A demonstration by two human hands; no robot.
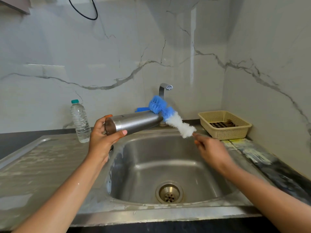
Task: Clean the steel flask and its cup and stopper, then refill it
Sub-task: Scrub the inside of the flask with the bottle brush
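Steel flask (134, 122), base end in left hand (102, 140)

Both bare forearms reach forward. The left hand (102, 140), raised, grips the flask (138, 121) by its base; the right hand (212, 151), blurred, pinches the brush (178, 122) handle.

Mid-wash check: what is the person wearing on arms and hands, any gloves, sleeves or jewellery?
Nothing worn shows. The left hand and right hand are ungloved, with no rings, watch or bangles visible; the right is motion-blurred. Both forearms are bare, no sleeves. The left forearm glistens with water drops.
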